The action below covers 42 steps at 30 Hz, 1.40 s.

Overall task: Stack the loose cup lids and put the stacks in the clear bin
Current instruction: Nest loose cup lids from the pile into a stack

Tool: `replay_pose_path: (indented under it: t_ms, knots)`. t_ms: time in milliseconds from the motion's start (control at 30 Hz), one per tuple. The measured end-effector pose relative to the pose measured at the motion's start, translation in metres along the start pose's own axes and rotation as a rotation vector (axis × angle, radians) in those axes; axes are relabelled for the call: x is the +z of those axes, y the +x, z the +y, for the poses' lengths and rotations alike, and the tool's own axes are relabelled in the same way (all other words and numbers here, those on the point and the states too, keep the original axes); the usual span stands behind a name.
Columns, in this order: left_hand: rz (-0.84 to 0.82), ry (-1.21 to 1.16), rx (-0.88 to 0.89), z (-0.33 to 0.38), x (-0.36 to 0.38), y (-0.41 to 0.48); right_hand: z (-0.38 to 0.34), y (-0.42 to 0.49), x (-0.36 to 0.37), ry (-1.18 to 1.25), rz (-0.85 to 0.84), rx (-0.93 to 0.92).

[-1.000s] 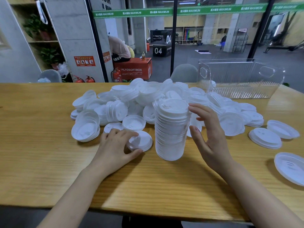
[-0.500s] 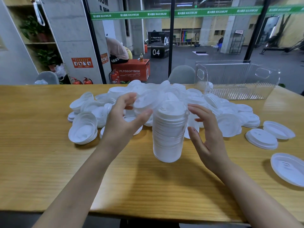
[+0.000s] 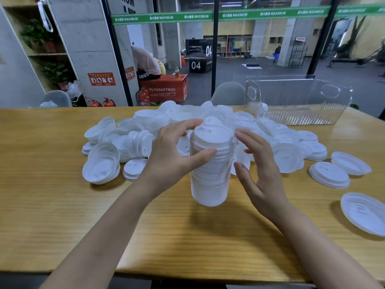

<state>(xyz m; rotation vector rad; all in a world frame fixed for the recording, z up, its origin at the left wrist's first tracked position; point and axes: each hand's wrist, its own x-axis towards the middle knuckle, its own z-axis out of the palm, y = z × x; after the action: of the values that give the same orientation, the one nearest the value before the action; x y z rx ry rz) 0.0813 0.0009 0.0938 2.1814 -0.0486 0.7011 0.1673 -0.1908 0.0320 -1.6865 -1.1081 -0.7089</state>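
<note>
The tall stack of lids (image 3: 210, 178) is standing upright on the table (image 3: 187, 236) in front of you. Your left hand (image 3: 173, 155) is curling round its top, thumb pressing the near side. Your right hand (image 3: 260, 176) is hovering just beside it, fingers spread, holding nothing. The loose lids (image 3: 158, 119) are lying behind, the clear bin (image 3: 298, 101) sitting far right.

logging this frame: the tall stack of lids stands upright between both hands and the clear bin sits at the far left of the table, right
No. The head view shows the clear bin at the far right of the table, not the far left. The tall stack of lids does stand upright between the left hand and right hand.
</note>
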Motion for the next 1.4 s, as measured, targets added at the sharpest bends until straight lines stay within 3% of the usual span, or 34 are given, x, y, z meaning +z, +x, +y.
replay_pose_path:
  t_ms: [400,667,867,1067,1400]
  knots:
    - [0.088,0.072,0.168,-0.010,0.006,-0.010,-0.001,0.001,0.002,-0.018,-0.032,-0.032]
    - [0.044,0.041,0.094,-0.023,0.008,-0.023,-0.001,-0.003,-0.003,0.019,-0.015,0.053]
    - [-0.131,0.185,-0.101,-0.052,0.013,-0.050,-0.002,-0.035,-0.013,-0.120,-0.226,0.265]
    - [-0.238,0.256,-0.121,-0.060,0.027,-0.059,-0.007,-0.046,-0.007,-0.262,-0.489,0.485]
    - [-0.197,0.087,-0.106,-0.052,0.044,-0.048,-0.001,-0.030,0.012,-0.190,-0.488,0.538]
